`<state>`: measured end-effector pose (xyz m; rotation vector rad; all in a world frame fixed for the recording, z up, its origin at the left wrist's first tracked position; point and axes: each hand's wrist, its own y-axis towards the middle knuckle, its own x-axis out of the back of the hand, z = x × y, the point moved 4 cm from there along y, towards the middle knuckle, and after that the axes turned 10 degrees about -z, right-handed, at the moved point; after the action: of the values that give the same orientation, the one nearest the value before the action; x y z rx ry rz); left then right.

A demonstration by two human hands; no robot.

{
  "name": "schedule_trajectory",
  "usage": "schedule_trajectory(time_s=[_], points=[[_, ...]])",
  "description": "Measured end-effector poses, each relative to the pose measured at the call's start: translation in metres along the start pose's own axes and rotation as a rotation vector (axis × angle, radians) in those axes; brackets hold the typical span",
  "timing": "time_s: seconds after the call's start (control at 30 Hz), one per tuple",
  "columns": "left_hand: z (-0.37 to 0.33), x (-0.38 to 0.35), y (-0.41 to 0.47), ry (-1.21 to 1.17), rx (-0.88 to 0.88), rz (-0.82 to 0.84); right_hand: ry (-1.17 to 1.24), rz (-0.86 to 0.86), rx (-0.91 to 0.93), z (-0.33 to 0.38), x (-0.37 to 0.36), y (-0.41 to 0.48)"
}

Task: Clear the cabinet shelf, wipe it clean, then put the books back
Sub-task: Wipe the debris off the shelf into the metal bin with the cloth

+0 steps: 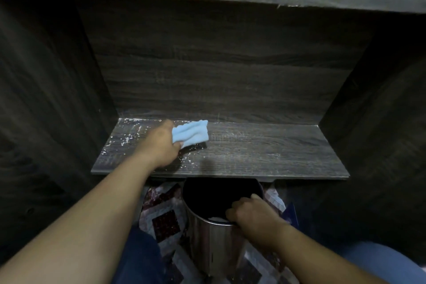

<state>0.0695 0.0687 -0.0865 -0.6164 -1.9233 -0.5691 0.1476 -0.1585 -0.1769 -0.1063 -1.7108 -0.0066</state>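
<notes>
A: Left side first, quick.
B: Dark wood shelf (265, 157) inside a cabinet. White specks (125, 138) lie over its left part, thinner toward the near edge.
A: Left hand?
B: Left hand (159, 143) is over the shelf, left of centre. Its fingers are curled round the left end of a light blue cloth (191, 132), with the thumb clamped on the cloth's near edge.
A: Where's the cloth?
B: Bunched, lying on the shelf toward the far edge and sticking out right of the hand.
A: Middle and right?
B: A metal bin (214, 244) sits below the shelf's near edge, mouth open upward. Right hand (251, 214) grips the rim's near-right side, fingers hooked over into the bin.
A: Under it?
B: Patterned floor (166, 223). Can't tell if the bin touches it.
</notes>
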Motion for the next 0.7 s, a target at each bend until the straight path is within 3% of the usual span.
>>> schedule_trajectory(time_s=[0.27,0.6,0.7], points=[[0.019,-0.003,0.009,-0.020,0.047,-0.043,0.015,-0.194,0.015,0.006,-0.037,0.011],[0.012,-0.017,0.011,0.076,-0.022,-0.008,0.067,-0.395,0.036,0.011,-0.035,0.017],[0.011,-0.018,0.009,0.108,-0.033,-0.064,0.038,-0.424,0.042,0.013,-0.036,0.018]])
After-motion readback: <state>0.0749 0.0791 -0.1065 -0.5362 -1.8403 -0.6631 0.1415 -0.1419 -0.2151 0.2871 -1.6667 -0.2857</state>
